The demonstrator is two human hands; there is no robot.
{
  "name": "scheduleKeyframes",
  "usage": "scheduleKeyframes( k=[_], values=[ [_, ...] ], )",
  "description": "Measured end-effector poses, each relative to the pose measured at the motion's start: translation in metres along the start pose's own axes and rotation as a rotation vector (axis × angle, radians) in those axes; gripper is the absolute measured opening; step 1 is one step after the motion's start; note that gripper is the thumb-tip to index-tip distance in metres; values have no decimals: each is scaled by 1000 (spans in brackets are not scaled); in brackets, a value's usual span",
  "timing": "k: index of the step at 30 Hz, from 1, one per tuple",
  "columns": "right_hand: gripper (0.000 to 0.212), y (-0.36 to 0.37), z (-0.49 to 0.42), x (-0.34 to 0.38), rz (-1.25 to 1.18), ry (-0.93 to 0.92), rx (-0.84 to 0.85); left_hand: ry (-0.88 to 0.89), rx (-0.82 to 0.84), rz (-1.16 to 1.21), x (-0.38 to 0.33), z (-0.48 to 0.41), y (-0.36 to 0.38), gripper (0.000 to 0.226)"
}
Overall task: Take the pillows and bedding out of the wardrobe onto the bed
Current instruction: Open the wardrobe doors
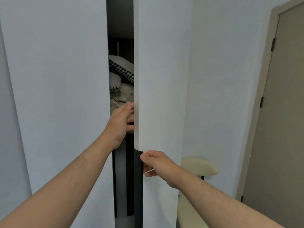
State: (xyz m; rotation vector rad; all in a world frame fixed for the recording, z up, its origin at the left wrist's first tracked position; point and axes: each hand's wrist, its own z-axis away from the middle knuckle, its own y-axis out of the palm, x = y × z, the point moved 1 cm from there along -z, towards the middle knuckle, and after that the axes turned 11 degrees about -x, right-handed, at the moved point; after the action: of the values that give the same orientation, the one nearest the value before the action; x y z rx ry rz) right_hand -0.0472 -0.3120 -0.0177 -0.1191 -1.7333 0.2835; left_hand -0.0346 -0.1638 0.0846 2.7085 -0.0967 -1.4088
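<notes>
Two bare forearms are reaching up from the bottom of the view toward the wardrobe (120, 22). The right hand (156, 163) is pinching the top of the black handle strip (138, 186), which is running down the edge of the right door (161, 79), with its fingers curling against the strip. Higher and a little further in, the left hand (121, 122) is hooking its fingers round the same door's edge above the strip, and the fingertips are hiding behind the door. The right door is standing ajar, leaving a narrow gap beside the left door (65, 79). Inside the gap, just beyond the left hand, pale mottled bedding (121, 94) is lying on a shelf. A white pillow (115, 79) and a houndstooth pillow (122, 69) are resting on top of it, the patterned one leaning across the white one. To the right, past the door, a cream chair (197, 165) is standing near a grey room door (279, 112).
</notes>
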Motion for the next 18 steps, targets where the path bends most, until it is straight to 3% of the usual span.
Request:
scheduleKeyframes(
  k=[8, 18],
  values=[
    [39, -102, 80, -16, 219, -63, -150, 60, 65, 7, -37, 74, 118, 39],
    [30, -191, 135, -15, 291, -46, -281, -19, 110, 17, -53, 103, 222, 29]
  ],
)
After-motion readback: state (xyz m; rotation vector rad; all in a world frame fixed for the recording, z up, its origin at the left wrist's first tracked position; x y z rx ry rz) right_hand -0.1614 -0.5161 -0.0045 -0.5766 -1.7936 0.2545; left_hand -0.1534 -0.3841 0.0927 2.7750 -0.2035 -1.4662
